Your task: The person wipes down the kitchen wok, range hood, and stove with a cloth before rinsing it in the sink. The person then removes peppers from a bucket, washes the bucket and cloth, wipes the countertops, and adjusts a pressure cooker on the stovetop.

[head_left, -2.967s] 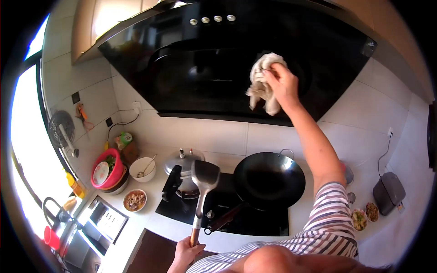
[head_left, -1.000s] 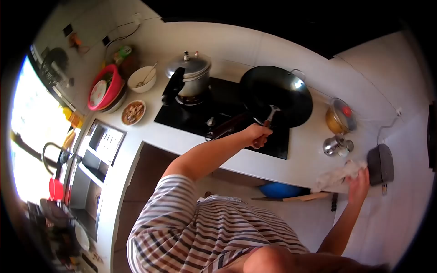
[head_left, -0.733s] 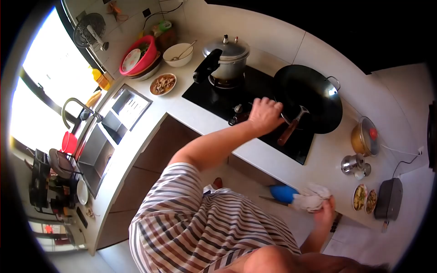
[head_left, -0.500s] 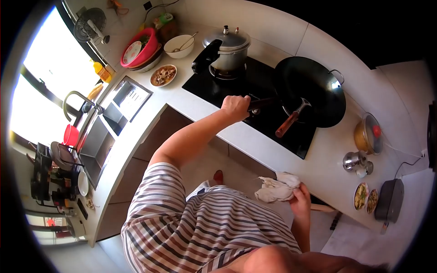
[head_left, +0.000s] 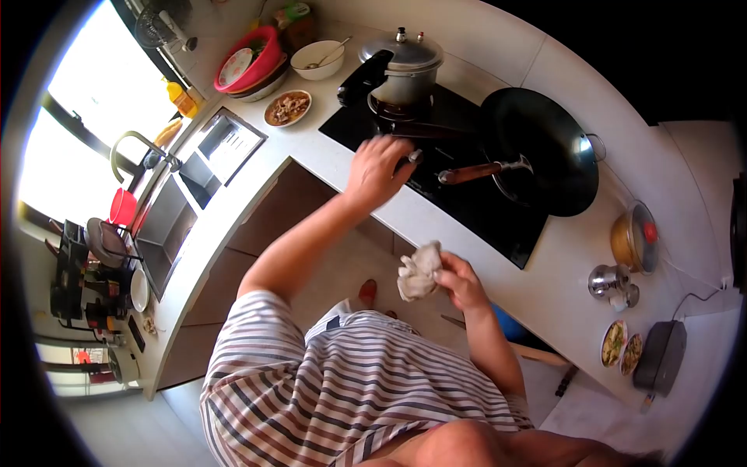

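My left hand [head_left: 379,170] is over the front edge of the black gas stove [head_left: 506,233], its fingers spread and slightly blurred. Its thumb and fingertips are close to a silver stove knob [head_left: 415,157]; contact is hard to make out. Behind it, the dark handle [head_left: 432,131] of the wok [head_left: 537,156] points left, free of my hand. A spatula [head_left: 471,173] with a wooden handle leans in the wok. In front of the counter, my right hand [head_left: 461,282] grips a crumpled whitish cloth [head_left: 420,272].
A pressure cooker [head_left: 401,74] stands on the left burner. Beside it are a dish of cooked food [head_left: 288,108], a white bowl [head_left: 319,61] and a pink basin [head_left: 261,62]. The sink [head_left: 167,226] lies left. A lidded pot [head_left: 634,237] and small plates [head_left: 613,343] are right.
My left hand has let go of the wok handle and moved slightly left to the knob. My right hand has lifted the cloth up and left. The spatula handle has swung left.
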A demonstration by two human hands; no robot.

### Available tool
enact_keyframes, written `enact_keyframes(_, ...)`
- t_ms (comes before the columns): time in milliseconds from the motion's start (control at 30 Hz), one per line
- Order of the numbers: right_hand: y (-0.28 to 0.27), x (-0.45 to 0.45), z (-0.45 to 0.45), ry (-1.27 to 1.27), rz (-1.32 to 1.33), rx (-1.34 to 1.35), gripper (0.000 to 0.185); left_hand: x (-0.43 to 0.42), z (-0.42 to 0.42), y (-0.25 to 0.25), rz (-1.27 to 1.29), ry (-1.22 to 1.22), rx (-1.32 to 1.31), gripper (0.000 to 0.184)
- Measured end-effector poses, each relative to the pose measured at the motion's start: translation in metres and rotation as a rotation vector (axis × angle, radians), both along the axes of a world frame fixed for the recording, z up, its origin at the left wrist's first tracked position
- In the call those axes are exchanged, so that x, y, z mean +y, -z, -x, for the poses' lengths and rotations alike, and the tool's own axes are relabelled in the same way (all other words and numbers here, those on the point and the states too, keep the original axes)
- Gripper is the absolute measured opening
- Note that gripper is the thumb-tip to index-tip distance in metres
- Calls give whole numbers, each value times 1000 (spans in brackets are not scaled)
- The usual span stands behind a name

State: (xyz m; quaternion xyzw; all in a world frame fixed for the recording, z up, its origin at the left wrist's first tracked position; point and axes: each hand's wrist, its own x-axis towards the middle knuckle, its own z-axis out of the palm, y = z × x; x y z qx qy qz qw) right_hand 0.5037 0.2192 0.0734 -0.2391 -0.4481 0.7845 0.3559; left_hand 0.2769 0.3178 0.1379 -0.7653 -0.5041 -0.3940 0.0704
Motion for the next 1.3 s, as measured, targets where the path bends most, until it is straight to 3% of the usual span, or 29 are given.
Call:
enact_keyframes(67,-10,34,27,-108,-42,-14,30,-37,23,40,249,-62,-211,19)
enact_keyframes(133,-10,69,58,-179,-195,-119,23,-74,61,111,554,-163,-574,11)
enact_keyframes(200,-18,95,95,-243,-271,-200,15,-125,102,161,696,-276,-502,10)
enact_keyframes(233,-12,112,111,-209,-449,-314,17,-151,120,173,840,-425,-336,10)
enact_keyframes(300,-8,140,145,151,-917,-560,18,-204,150,180,954,-609,-222,9)
enact_keyframes(367,12,179,178,530,-1114,-689,24,-252,188,210,1026,-717,-192,11)
enact_keyframes(500,62,239,242,587,-1059,-1093,43,-324,247,238,1108,-809,-379,13)
enact_keyframes(533,96,251,262,589,-1096,-1232,45,-334,255,243,1156,-830,-515,13)
enact_keyframes(600,130,268,286,592,-1091,-1439,45,-377,309,312,1054,-679,-652,10)
enact_keyframes(633,137,274,294,577,-1075,-1488,41,-381,327,320,1135,-659,-603,11)
enact_keyframes(700,149,283,310,711,-1247,-1342,30,-371,349,322,1350,-658,-441,12)
enact_keyframes(767,161,277,334,806,-1076,-1133,19,-353,374,323,1467,-611,-317,14)
enact_keyframes(833,163,254,341,704,-1287,-1091,13,-323,403,322,1505,-539,-211,15)
enact_keyframes(900,157,216,336,628,-1440,-1161,14,-283,431,322,1488,-451,-130,17)
enact_keyframes(967,146,171,310,612,-1368,-1018,16,-237,449,319,1450,-373,-58,18)
enact_keyframes(1067,138,125,235,609,-1118,-1055,15,-175,442,291,1397,-297,-16,20)
enact_keyframes(1100,150,108,202,737,-648,-935,13,-161,435,281,1352,-197,-58,21)
enact_keyframes(1133,145,94,155,894,-723,-1100,16,-151,429,279,1304,-99,-103,23)
enact_keyframes(1167,82,80,118,895,-258,-1041,22,-145,425,285,1308,-88,-98,23)
enact_keyframes(1200,105,64,67,1058,-69,-1092,22,-142,420,296,1316,-59,-48,23)
enact_keyframes(1267,106,20,-18,1313,-111,-1385,19,-136,411,309,1358,-21,-4,22)
enact_keyframes(1300,118,-2,-65,1139,-603,-2061,15,-136,408,326,1390,-14,-34,18)
